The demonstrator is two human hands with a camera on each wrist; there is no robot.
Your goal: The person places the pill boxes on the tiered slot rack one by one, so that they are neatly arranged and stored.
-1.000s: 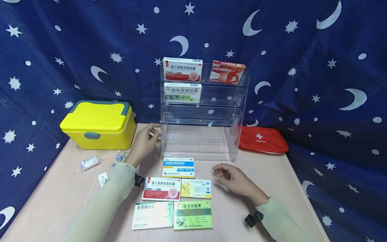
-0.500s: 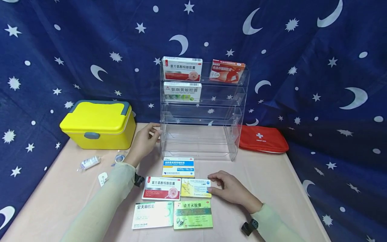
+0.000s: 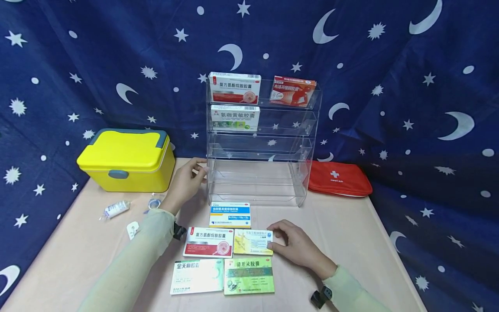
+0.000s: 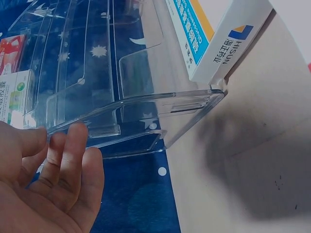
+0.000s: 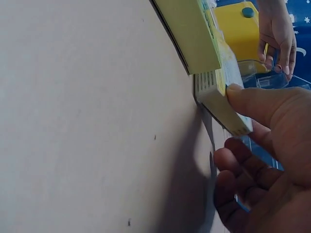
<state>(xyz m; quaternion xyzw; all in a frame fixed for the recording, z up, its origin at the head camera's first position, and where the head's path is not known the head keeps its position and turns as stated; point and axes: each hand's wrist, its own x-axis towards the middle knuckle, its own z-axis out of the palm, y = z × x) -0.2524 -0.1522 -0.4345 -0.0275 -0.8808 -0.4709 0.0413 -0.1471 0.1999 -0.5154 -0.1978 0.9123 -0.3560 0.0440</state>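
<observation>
My right hand point(image 3: 298, 246) pinches the right end of a yellow-and-white medicine box point(image 3: 249, 242), which lies on the table. In the right wrist view the thumb presses one side of that box point(image 5: 224, 109) and the forefinger lies partly hidden behind it. My left hand point(image 3: 187, 184) grips the left side edge of a clear tiered display rack point(image 3: 255, 201); the left wrist view has the thumb and fingers at the edge of its panel point(image 4: 141, 99). Touching or close around the pinched box are a red-and-white box point(image 3: 208, 242), a green box point(image 3: 249, 277) and a blue-and-white box point(image 3: 230, 215).
A pale green box point(image 3: 196, 277) lies front left. On the upper tiers stand two white boxes and a red box point(image 3: 293, 92). A yellow case point(image 3: 124, 162) is at left, near a wrapped bandage roll point(image 3: 116, 209). A red first-aid pouch point(image 3: 339, 180) lies right of the rack.
My right hand has moved left from beside the boxes and taken hold of the right end of the yellow-and-white medicine box. The left hand stays on the rack.
</observation>
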